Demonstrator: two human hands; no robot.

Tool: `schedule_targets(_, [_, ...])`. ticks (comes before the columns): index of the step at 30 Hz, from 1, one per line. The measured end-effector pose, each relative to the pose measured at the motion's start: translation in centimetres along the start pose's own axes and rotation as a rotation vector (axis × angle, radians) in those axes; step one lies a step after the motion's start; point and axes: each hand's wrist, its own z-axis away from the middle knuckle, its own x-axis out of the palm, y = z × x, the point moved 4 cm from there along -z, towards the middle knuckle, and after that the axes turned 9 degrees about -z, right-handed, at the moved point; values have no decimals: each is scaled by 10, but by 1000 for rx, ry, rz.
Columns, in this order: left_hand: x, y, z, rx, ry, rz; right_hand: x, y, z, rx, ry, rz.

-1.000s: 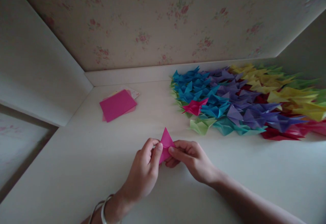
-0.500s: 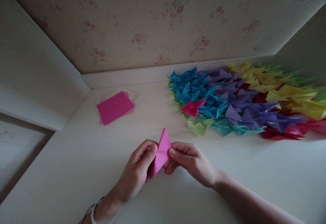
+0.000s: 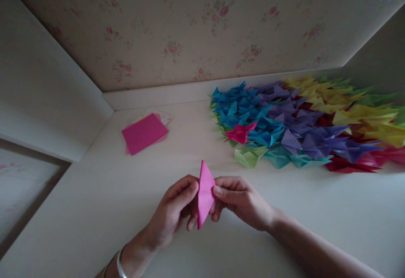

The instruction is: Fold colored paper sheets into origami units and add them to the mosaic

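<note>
A folded piece of pink origami paper (image 3: pixel 205 193) stands on its long edge between my hands, shaped like a narrow triangle. My left hand (image 3: pixel 175 208) pinches its left edge between thumb and fingers. At the triangle's right corner, my right hand (image 3: pixel 243 202) grips the paper with the thumb on top and the fingers curled beneath. Some of the fingertips behind the paper are hidden. Both hands hover close above the white tabletop (image 3: pixel 104 210).
A small stack of magenta and pink paper sheets (image 3: pixel 144 134) lies at the back left. Many folded paper cranes (image 3: pixel 294 122) in blue, purple, yellow, red and green spread over the right side. A floral wall (image 3: pixel 190 37) rises behind.
The pink paper has turned from a slant to nearly upright, its lower tip swinging right. Both hands keep hold of it, having shifted slightly right.
</note>
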Motion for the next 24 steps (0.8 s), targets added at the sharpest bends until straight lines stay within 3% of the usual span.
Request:
schedule_targets(10, [-3,-1,2,-26,24,-52,1,-1,1,38,-12,-71])
schedule_targets(24, [-3,2,4,-33,33,-180,-3,-1,-1,42,-1,-4])
